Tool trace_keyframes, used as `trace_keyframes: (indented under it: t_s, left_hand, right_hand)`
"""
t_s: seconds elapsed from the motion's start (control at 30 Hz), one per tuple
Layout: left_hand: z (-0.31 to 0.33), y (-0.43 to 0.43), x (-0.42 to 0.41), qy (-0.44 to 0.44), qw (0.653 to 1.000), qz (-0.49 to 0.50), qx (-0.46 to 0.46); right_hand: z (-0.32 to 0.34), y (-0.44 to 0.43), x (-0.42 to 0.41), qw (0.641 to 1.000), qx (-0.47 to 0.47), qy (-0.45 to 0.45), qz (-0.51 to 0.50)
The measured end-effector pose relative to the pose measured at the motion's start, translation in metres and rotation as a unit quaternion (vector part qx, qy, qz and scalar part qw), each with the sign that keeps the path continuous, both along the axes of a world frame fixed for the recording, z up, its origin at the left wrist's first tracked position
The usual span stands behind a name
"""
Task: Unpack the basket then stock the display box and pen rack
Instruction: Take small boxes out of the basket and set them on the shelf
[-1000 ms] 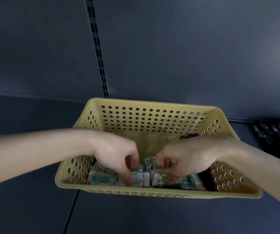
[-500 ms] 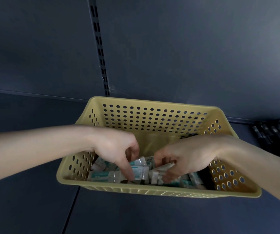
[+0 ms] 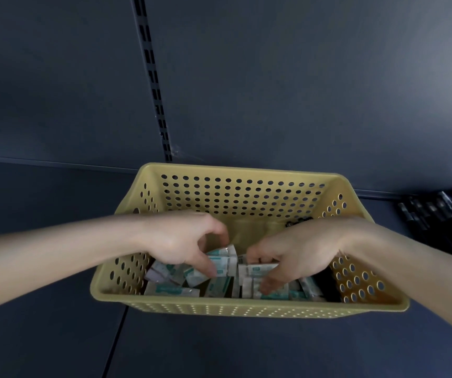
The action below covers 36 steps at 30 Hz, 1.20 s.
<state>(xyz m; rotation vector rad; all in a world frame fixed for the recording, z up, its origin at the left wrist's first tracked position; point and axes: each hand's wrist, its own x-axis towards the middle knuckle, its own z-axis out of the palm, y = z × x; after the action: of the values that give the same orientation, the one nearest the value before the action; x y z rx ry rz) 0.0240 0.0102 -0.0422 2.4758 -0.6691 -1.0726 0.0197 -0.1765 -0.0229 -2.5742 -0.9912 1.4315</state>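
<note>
Both hands are working inside the yellow basket [image 3: 246,305], which is sitting on a dark shelf [image 3: 55,336] against the back panel. The left hand [image 3: 181,241] is curling its thumb and fingers around a clump of small packets [image 3: 219,261], pinching them just above the heap. The right hand [image 3: 295,249] is doing much the same at the right of the heap, its fingers bent over 1 or 2 packets; exactly how many it is holding is hidden by the knuckles. More packets are lying loose along the near wall of the basket.

The unpacking is looking barely begun, since most of the stock is sitting in the basket. A row of dark pens [image 3: 442,214] is lying on the shelf at the far right, well apart from the hands, and something dark [image 3: 298,221] is showing in the basket's far right corner.

The risk here is greed: with several slick wrappers in a loose pinch, outer ones are likely to slip out as the hands are rising over the rim. The 2 hands are also crowding each other at the middle, so 1 lift could knock the other's load. A wrist dragging on the near rim could tip or slide the light basket toward the shelf edge.
</note>
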Motion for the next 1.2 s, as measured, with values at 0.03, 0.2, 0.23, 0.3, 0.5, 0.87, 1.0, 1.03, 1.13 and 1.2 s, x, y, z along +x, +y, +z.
trace_keyframes:
  t_s: [0.03,0.2,0.23,0.3,0.5,0.87,1.0,1.03,1.13,1.2]
  left_hand:
    - [0.000,0.000,0.000,0.002,1.000,0.001,0.005]
    - [0.004,0.000,0.003,0.000,1.000,0.019,0.008]
    - [0.006,0.001,0.003,-0.004,0.999,0.035,-0.006]
    - [0.011,0.005,0.004,-0.014,0.995,0.088,-0.052]
    - [0.033,-0.003,-0.006,-0.008,0.912,0.273,-0.305]
    - [0.057,-0.098,-0.052,-0.036,0.830,0.263,-0.491]
    - [0.055,-0.160,-0.086,-0.031,0.821,0.235,-0.519]
    - [0.052,-0.179,-0.096,-0.029,0.819,0.231,-0.525]
    - [0.039,-0.240,-0.131,-0.014,0.815,0.225,-0.534]
    - [0.028,-0.285,-0.157,0.013,0.814,0.226,-0.535]
  right_hand:
    - [0.000,0.000,0.000,1.000,0.007,-0.004,-0.006]
    - [0.002,-0.012,0.004,0.993,0.067,-0.001,-0.094]
    - [0.003,-0.016,0.006,0.988,0.092,0.006,-0.122]
    - [0.007,-0.021,0.007,0.968,0.160,0.015,-0.191]
    - [0.016,-0.034,-0.005,0.826,0.380,-0.021,-0.415]
    - [0.034,-0.105,-0.082,0.610,0.587,-0.075,-0.527]
    - [0.028,-0.158,-0.129,0.537,0.622,-0.108,-0.560]
    - [0.025,-0.174,-0.143,0.526,0.624,-0.117,-0.566]
    - [0.015,-0.226,-0.187,0.495,0.624,-0.138,-0.589]
    - [0.006,-0.264,-0.218,0.476,0.617,-0.152,-0.608]
